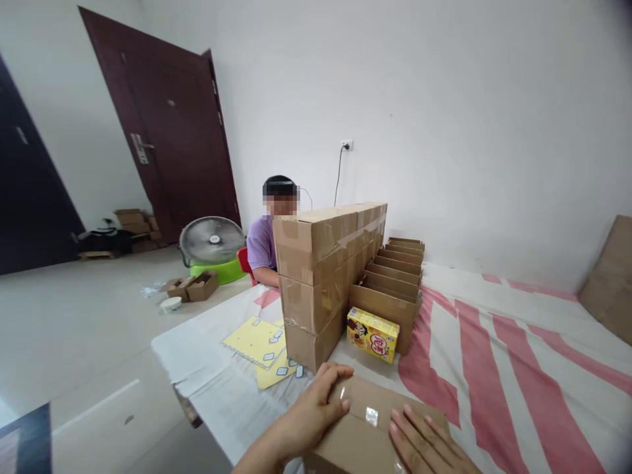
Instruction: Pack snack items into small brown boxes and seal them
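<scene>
A closed cardboard box (363, 431) with clear tape across its top lies at the near edge of the view. My left hand (316, 418) grips its far left edge, with the thumb on top and the fingers curved along the side. Flat on the right part of the lid, my right hand (427, 441) rests with its fingers stretched out. A small shiny patch (372, 416) shows on the lid between the hands. Just beyond the box is a yellow printed carton (373, 334), leaning against a row of open cardboard boxes (382, 306).
Taped boxes stand stacked as a wall (303, 306) on the cloth-covered table (494, 355). Yellow sheets (254, 342) lie left of it. Behind the stack sits a person in a purple shirt (260, 243). A fan (213, 240) and small boxes (202, 286) are on the floor.
</scene>
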Available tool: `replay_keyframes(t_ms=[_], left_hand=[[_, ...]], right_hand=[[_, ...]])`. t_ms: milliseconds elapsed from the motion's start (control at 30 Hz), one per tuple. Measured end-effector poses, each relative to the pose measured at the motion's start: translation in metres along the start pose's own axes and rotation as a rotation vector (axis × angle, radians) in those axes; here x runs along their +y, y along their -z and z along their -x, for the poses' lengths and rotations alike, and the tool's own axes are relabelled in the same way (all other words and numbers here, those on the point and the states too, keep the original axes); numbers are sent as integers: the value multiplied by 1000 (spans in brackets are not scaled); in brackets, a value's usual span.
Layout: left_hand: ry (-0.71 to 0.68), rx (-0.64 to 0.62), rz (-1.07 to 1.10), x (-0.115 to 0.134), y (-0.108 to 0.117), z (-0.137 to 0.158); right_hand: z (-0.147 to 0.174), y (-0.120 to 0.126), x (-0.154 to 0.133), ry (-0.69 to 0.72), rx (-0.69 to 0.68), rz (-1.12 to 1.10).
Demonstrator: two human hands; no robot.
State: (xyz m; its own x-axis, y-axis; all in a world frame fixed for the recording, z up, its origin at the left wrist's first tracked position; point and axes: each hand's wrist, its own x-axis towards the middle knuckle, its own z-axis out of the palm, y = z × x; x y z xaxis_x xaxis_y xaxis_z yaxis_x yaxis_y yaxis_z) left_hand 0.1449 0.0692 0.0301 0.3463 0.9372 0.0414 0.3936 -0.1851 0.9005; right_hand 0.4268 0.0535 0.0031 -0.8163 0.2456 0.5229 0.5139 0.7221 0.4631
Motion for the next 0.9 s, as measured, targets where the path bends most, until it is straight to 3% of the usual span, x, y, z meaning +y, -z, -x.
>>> replay_keyframes(t_ms=[133,300,533,700,900], left_hand=[[0,18,97,-7,-2,-1],[77,30,285,-16,-3,-1],[154,19,432,-18,-5,-8],[203,-2,459,-11,-4,-10],[264,27,524,-6,-5,-9]], right_hand=[[2,0,-7,-107,-46,-171],[3,4,-13,-145,-107,-171],[-3,23,-16,-156,-224,-229],[-5,42,-23,-292,-299,-401],[38,67,-16,-385,-367,-452]])
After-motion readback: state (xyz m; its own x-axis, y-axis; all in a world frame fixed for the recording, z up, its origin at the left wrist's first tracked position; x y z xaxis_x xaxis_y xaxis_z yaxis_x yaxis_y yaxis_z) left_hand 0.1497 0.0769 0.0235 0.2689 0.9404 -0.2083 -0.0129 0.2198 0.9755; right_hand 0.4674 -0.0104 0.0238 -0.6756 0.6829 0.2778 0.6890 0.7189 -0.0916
